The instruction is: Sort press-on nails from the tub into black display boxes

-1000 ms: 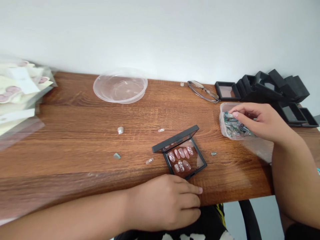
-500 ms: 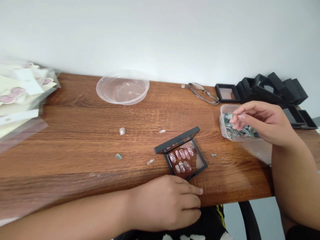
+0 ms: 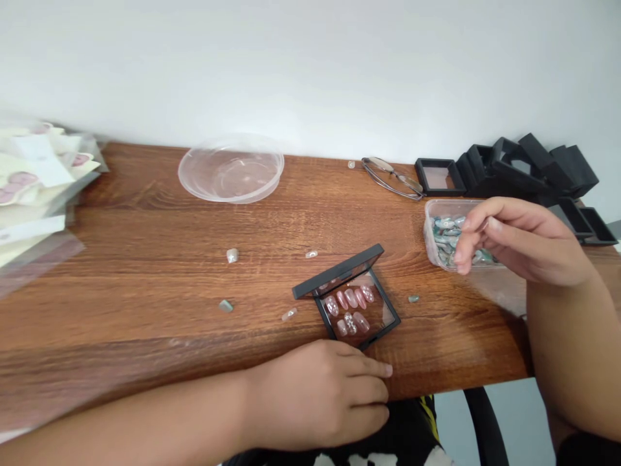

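My left hand (image 3: 325, 391) lies at the table's front edge, its index finger stretched out and nothing seen in its grasp. Just above it stands an open black case (image 3: 395, 317) with a raised lid. Inside the case, pink and clear false nails (image 3: 351, 299) lie in two rows. Over a clear plastic tub (image 3: 431, 249) hovers my right hand (image 3: 524, 239), thumb and fingers drawn together. Whatever the fingertips hold is too small to make out. The tub contains many loose false nails (image 3: 444, 236) in greenish and clear tones, partly covered by this hand.
Single false nails lie about: one whitish (image 3: 232, 255), one green (image 3: 226, 305), others beside the case. A round clear lid (image 3: 230, 171), eyeglasses (image 3: 392, 178) and stacked black cases (image 3: 524, 168) line the back. Packaged cards (image 3: 39, 175) are piled at left.
My right hand has shifted slightly to the right over the tub, and its fingers have curled differently. My left hand stays in place. The view has moved a little.
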